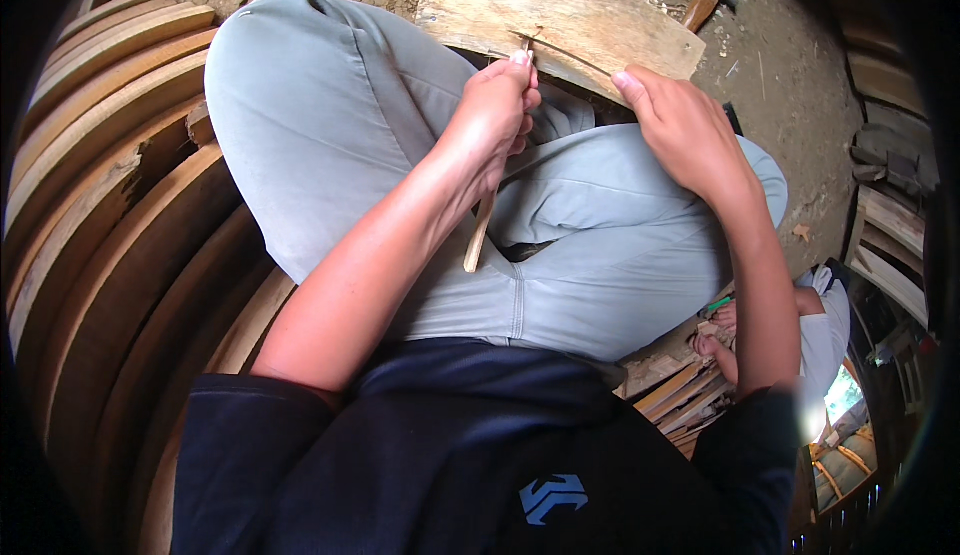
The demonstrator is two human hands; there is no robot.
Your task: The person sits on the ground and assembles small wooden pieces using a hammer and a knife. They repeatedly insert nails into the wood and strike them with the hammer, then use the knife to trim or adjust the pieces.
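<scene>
My left hand (500,105) is closed around a slim wooden stick (480,235). The stick's lower end hangs over my lap, and its upper tip pokes out beyond my thumb. My right hand (685,130) grips a tool with a long, thin, dark blade (575,55). Its handle is mostly hidden in my palm. The blade reaches left and its far end lies across the stick's upper tip; whether they touch I cannot tell. Just beneath, a broad pale wooden board (560,5) with a curved edge lies in front of my legs.
Beyond the board's right end lies a wooden-handled hammer-like tool (705,0) on the dirt floor (800,95). Stacked curved planks (110,165) rise close on my left. At the lower right, another person's hand (706,343) is near bundled wood strips (685,395). More timber (890,245) stands at the right.
</scene>
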